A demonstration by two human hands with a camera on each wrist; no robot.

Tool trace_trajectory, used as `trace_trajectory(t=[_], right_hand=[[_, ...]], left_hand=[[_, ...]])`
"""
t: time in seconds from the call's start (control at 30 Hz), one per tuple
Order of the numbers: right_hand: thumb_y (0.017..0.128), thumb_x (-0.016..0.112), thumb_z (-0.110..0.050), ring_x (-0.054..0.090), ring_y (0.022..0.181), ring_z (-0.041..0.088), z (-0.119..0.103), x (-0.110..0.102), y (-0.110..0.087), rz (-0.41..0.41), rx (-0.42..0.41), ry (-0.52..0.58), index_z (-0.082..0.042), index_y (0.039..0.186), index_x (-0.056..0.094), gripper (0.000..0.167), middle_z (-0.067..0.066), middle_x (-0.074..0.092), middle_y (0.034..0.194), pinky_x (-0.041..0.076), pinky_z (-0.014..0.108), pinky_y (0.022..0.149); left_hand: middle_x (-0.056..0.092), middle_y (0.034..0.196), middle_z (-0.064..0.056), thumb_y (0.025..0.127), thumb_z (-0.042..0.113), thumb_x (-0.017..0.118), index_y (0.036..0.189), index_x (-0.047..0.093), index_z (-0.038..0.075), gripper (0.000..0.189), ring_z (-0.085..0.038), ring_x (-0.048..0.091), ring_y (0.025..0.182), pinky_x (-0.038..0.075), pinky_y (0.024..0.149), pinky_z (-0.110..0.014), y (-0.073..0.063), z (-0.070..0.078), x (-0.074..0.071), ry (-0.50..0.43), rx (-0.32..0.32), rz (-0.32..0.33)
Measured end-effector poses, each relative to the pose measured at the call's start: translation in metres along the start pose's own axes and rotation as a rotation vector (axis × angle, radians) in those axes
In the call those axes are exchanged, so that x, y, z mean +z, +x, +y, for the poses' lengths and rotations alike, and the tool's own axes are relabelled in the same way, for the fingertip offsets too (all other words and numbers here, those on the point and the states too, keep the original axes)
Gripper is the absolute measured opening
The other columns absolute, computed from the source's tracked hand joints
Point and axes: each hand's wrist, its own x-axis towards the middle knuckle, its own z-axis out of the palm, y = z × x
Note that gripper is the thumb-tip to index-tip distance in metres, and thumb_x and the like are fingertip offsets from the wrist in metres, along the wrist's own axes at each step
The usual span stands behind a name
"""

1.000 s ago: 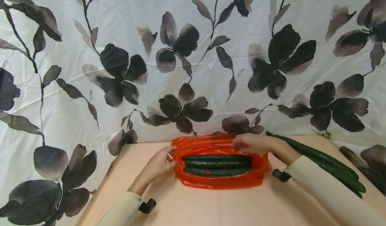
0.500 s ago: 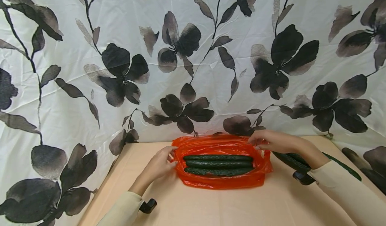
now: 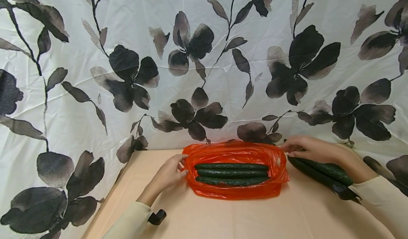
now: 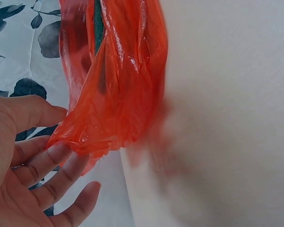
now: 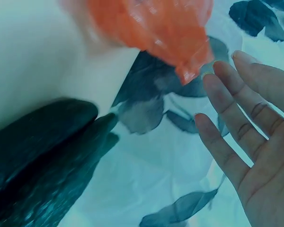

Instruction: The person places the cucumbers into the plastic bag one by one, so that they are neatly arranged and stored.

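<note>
A red plastic bag (image 3: 231,193) lies on its side on the table, its mouth spread open around three dark green cucumbers (image 3: 232,173) lying side by side. My left hand (image 3: 170,171) pinches the bag's left end; in the left wrist view its thumb and fingers (image 4: 61,152) hold the gathered plastic. At the bag's right end, my right hand (image 3: 313,149) hovers close to the bag handle. Seen from the right wrist, its fingers (image 5: 227,101) are extended and hold nothing, apart from the bag's tip.
More cucumbers (image 3: 318,171) lie slanted on the table right of the bag, partly hidden by my right forearm. A white cloth with dark flowers (image 3: 191,115) hangs behind the table (image 3: 229,217). Dark wrist cameras stick out below both sleeves.
My right hand has moved right, from over the bag's upper right side to beyond its right end, letting go of the plastic. The left hand stays at the left end.
</note>
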Motion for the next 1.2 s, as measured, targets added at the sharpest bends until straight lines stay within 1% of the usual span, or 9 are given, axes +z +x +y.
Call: trace_trajectory(t=[0.13, 0.3, 0.37, 0.47, 0.57, 0.8, 0.9, 1.1, 1.2], right_hand=[[0.098, 0.067, -0.022, 0.065, 0.1, 0.011, 0.013, -0.002, -0.01, 0.01, 0.042, -0.006, -0.012, 0.128, 0.066, 0.031, -0.009, 0.067, 0.111, 0.057, 0.029, 0.083], [0.095, 0.07, -0.018, 0.066, 0.1, 0.011, 0.029, -0.002, -0.025, 0.06, 0.111, 0.009, -0.006, 0.133, 0.06, 0.041, 0.001, 0.068, 0.113, 0.057, 0.027, 0.082], [0.095, 0.07, -0.018, 0.065, 0.098, 0.008, 0.035, -0.001, -0.031, 0.079, 0.131, 0.01, -0.004, 0.136, 0.058, 0.045, 0.002, 0.067, 0.112, 0.056, 0.025, 0.08], [0.094, 0.072, -0.02, 0.066, 0.097, 0.008, 0.044, -0.002, -0.039, 0.094, 0.159, 0.015, -0.003, 0.136, 0.057, 0.048, 0.002, 0.067, 0.112, 0.056, 0.024, 0.078], [0.094, 0.073, -0.02, 0.067, 0.095, 0.01, 0.054, -0.002, -0.045, 0.093, 0.173, 0.015, -0.002, 0.135, 0.057, 0.048, 0.005, 0.067, 0.112, 0.056, 0.022, 0.077], [0.093, 0.073, -0.017, 0.066, 0.093, 0.006, 0.077, -0.003, -0.061, 0.08, 0.23, 0.011, 0.003, 0.134, 0.056, 0.048, 0.011, 0.066, 0.113, 0.055, 0.02, 0.076], [0.093, 0.073, -0.017, 0.067, 0.094, 0.01, 0.084, -0.004, -0.068, 0.075, 0.26, -0.004, 0.004, 0.134, 0.056, 0.049, 0.012, 0.067, 0.113, 0.055, 0.021, 0.075], [0.092, 0.073, -0.016, 0.069, 0.096, 0.026, 0.096, -0.006, -0.08, 0.062, 0.305, -0.016, 0.007, 0.134, 0.056, 0.051, 0.014, 0.067, 0.114, 0.054, 0.022, 0.075], [0.092, 0.073, -0.015, 0.07, 0.095, 0.027, 0.105, -0.004, -0.088, 0.065, 0.306, 0.004, 0.01, 0.133, 0.055, 0.052, 0.019, 0.066, 0.115, 0.054, 0.023, 0.074]], left_hand=[[0.064, 0.101, -0.001, 0.083, 0.006, 0.079, 0.133, 0.062, 0.002, 0.054, -0.013, 0.06, 0.081, 0.054, 0.072, -0.027, 0.0, 0.0, 0.0, 0.007, 0.004, 0.005], [0.064, 0.101, -0.001, 0.083, 0.006, 0.079, 0.133, 0.062, 0.002, 0.054, -0.013, 0.06, 0.081, 0.054, 0.071, -0.027, 0.0, -0.001, 0.0, 0.006, 0.003, 0.005], [0.064, 0.101, -0.001, 0.083, 0.006, 0.079, 0.133, 0.062, 0.002, 0.054, -0.013, 0.06, 0.081, 0.054, 0.071, -0.027, 0.0, -0.001, 0.0, 0.005, 0.003, 0.004], [0.064, 0.102, -0.001, 0.083, 0.007, 0.079, 0.133, 0.062, 0.002, 0.054, -0.012, 0.06, 0.081, 0.054, 0.072, -0.027, -0.001, -0.001, 0.001, 0.008, 0.006, 0.006], [0.064, 0.102, -0.001, 0.083, 0.007, 0.079, 0.133, 0.062, 0.002, 0.053, -0.012, 0.06, 0.081, 0.054, 0.073, -0.028, -0.001, -0.001, 0.001, 0.009, 0.011, 0.009], [0.064, 0.102, -0.001, 0.083, 0.006, 0.079, 0.134, 0.062, 0.003, 0.054, -0.012, 0.06, 0.081, 0.054, 0.073, -0.028, -0.001, 0.0, 0.001, 0.005, 0.009, 0.009], [0.064, 0.102, -0.001, 0.083, 0.006, 0.079, 0.134, 0.062, 0.003, 0.054, -0.012, 0.061, 0.081, 0.055, 0.074, -0.029, -0.001, 0.0, 0.0, 0.003, 0.011, 0.009], [0.064, 0.102, -0.001, 0.083, 0.007, 0.079, 0.134, 0.062, 0.002, 0.053, -0.012, 0.061, 0.082, 0.055, 0.074, -0.029, -0.001, 0.0, 0.0, -0.001, 0.015, 0.004], [0.064, 0.101, 0.0, 0.083, 0.007, 0.079, 0.134, 0.062, 0.002, 0.054, -0.012, 0.061, 0.082, 0.054, 0.074, -0.029, 0.0, 0.0, 0.0, 0.0, 0.014, 0.005]])
